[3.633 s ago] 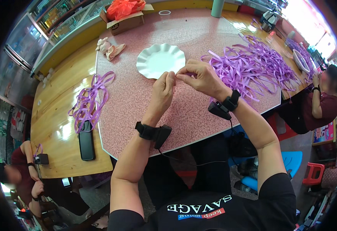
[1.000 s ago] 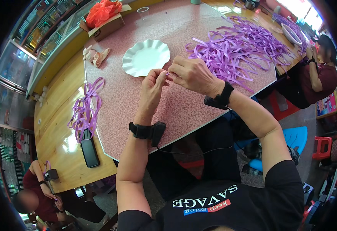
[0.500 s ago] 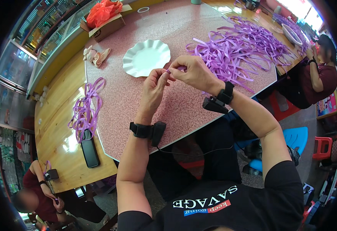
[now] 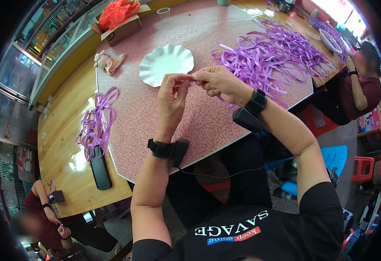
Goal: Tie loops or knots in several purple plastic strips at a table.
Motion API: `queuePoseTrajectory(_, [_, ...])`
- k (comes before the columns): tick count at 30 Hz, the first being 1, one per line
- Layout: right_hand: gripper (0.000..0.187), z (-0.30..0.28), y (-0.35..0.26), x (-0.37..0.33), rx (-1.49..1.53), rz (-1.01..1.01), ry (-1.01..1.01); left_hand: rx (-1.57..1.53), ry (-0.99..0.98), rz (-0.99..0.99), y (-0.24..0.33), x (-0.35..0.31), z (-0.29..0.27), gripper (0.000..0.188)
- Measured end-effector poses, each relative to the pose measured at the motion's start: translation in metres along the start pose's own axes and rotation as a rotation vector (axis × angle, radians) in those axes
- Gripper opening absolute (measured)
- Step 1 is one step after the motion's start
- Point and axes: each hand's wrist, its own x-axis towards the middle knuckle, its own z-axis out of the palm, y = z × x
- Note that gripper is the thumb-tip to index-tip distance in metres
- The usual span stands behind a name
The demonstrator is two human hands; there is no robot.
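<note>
Head: hands (image 4: 171, 102) pinch ribbon (image 4: 193, 81) well inside tabletop edge (image 4: 216, 150).

Can barely make out the purple strip (image 4: 193, 81), mostly covered by the left hand (image 4: 172, 100) and right hand (image 4: 223, 85). Cannot fully see the black phone (image 4: 101, 174), partly under purple loops (image 4: 95, 116), or the green cylinder (image 4: 223, 2), cut off by the upper edge.

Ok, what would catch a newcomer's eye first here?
Probably the tangled heap of purple ribbons at the right of the pink tabletop. Left of it sits a white, wavy-rimmed plate; nearer the person, the left hand and right hand meet, a bit of purple ribbon showing between them.
</note>
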Motion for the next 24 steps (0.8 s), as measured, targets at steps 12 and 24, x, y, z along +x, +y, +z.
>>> queuePoseTrajectory(12, [0.018, -0.0049, -0.0094, -0.0040, -0.257, -0.067, -0.013, -0.111, 0.002, -0.106, 0.0046, -0.0034, 0.0001, 0.011])
queuePoseTrajectory(24, [0.022, -0.0083, -0.0035, -0.0030, -0.574, -0.374, -0.010, -0.235, -0.044, -0.196, -0.0005, -0.0034, -0.0016, 0.011])
